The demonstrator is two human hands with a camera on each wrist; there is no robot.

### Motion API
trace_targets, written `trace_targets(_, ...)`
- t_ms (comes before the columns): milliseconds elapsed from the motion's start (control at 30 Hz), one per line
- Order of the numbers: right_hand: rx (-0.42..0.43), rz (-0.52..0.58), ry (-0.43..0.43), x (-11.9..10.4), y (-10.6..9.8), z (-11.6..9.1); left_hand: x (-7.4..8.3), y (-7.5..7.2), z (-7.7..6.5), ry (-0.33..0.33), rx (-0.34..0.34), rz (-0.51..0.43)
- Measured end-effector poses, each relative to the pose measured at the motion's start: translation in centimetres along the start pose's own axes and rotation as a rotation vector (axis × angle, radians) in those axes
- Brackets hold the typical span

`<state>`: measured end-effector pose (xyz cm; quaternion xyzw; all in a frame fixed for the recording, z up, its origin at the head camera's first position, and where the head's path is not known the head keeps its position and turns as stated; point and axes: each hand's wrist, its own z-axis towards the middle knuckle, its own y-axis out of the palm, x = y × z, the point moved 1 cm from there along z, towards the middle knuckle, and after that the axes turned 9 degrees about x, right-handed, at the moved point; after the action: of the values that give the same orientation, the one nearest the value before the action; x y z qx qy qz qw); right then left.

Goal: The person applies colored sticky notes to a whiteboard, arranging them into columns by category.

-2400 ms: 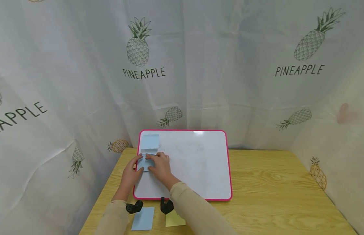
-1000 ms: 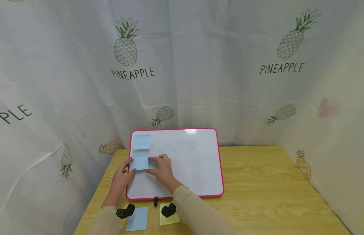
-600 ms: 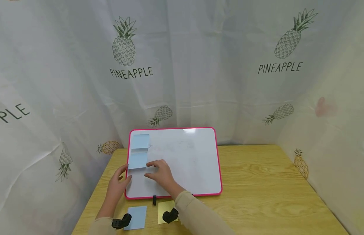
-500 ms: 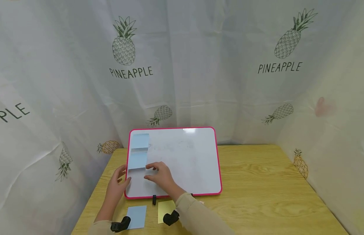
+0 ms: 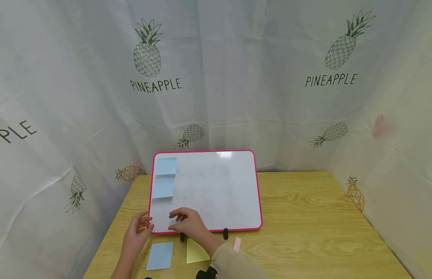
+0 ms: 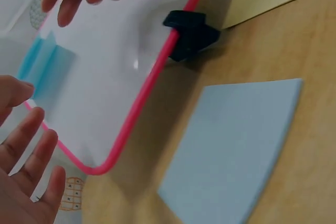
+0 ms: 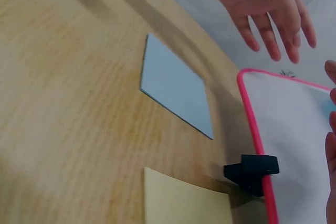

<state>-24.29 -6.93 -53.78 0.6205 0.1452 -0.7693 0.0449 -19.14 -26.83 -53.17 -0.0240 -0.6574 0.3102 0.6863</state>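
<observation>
A whiteboard [image 5: 219,193] with a pink rim leans at the back of the table. Two blue sticky notes, an upper sticky note [image 5: 166,166] and a lower sticky note [image 5: 163,188], cling one below the other along its left side. My left hand [image 5: 135,232] is by the board's lower left corner, its fingers loosely bent around nothing. In front of the board's lower left part hovers my right hand [image 5: 189,224], thumb and fingers apart and bare. A pad of blue sticky notes [image 6: 236,145] lies on the table below the hands.
Beside the blue pad is a yellow sticky note pad [image 5: 196,252], partly behind my right forearm. A narrow pink strip [image 5: 237,244] lies farther right. Black clips [image 5: 225,233] hold the board's bottom edge. A pineapple-print curtain [image 5: 237,77] hangs behind the wooden table [image 5: 306,232].
Both hands have let go of the lower blue sticky note, which stays on the board. They have drawn down toward the board's bottom edge. The head view has shifted slightly.
</observation>
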Motion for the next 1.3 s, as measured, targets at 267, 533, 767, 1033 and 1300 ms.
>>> trace_targets(267,-0.075,0.088,0.025,0.8,0.5,-1.8,-1.1,0.3,-2.3,-0.096,-0.019,0.008)
trace_targets(533,-0.111,0.134,0.020,2.9,1.9,-3.8,-3.4,0.7,-3.5,-0.138,-0.097,0.123)
trace_targets(767,-0.091,0.087,-0.012,4.7,2.9,-5.1,-4.6,0.7,-4.1,-0.162,-0.104,0.141)
trace_targets(1033,-0.056,-0.088,-0.055,4.9,2.7,-6.2,-6.1,0.5,-4.2,0.047,-0.214,0.312)
trace_targets(1300,-0.126,-0.132,-0.057,5.1,2.7,-6.8,-6.9,0.3,-4.7,0.132,-0.304,0.379)
